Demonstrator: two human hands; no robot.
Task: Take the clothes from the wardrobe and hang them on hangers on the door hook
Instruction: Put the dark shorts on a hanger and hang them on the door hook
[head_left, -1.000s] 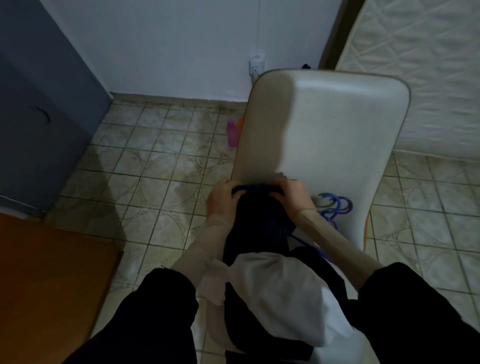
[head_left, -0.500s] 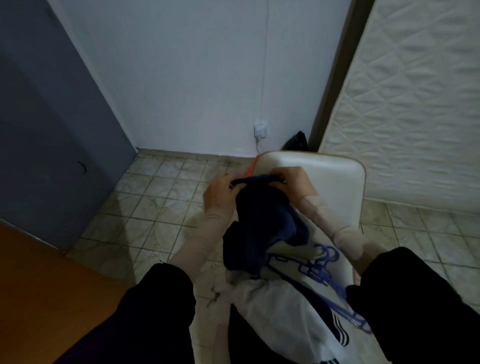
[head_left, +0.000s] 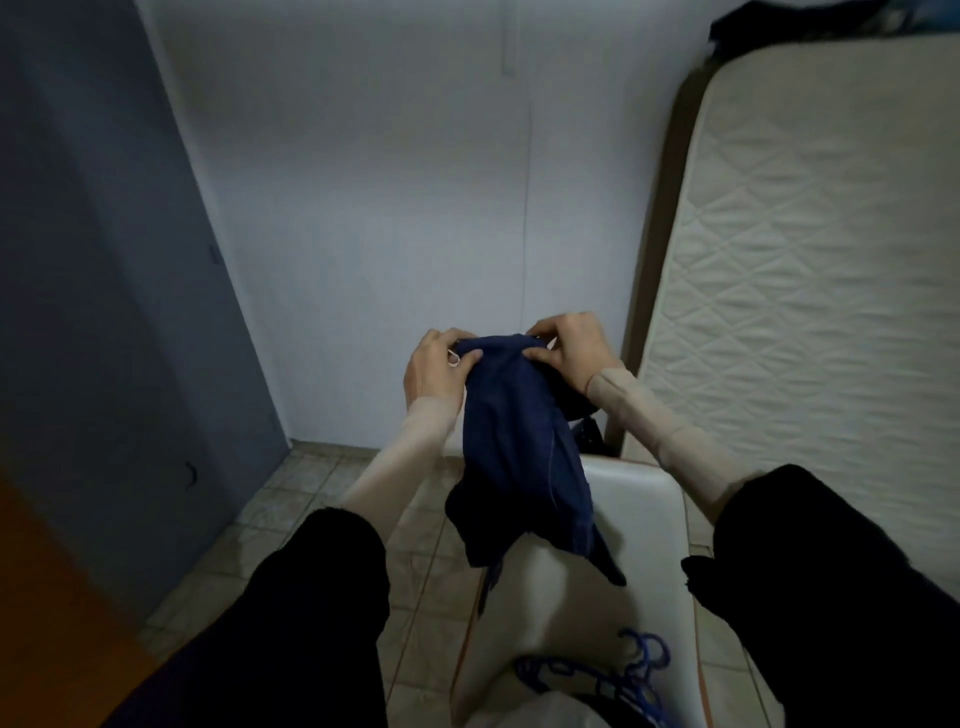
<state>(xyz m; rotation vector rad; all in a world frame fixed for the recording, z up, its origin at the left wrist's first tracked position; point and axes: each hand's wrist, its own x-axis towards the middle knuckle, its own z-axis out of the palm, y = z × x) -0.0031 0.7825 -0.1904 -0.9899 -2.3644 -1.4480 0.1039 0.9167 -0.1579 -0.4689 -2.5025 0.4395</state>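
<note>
A dark blue garment (head_left: 524, 457) hangs in front of me, bunched and lifted clear above the white chair (head_left: 628, 499). My left hand (head_left: 434, 366) pinches its top edge on the left, thumb on the cloth. My right hand (head_left: 569, 345) grips the top edge on the right. Blue plastic hangers (head_left: 618, 670) lie on the chair seat at the bottom, beside a white garment (head_left: 545, 714) at the frame's lower edge.
A quilted mattress (head_left: 810, 270) leans upright on the right. A grey-blue wardrobe or door panel (head_left: 104, 291) fills the left, with an orange-brown wooden surface (head_left: 47, 613) below it. Ahead is a white wall (head_left: 405, 187) over a tiled floor (head_left: 291, 499).
Both hands have raised the blue garment from the chair seat up to chest height. My view has tilted upward, so the chair and hangers sit lower in the frame.
</note>
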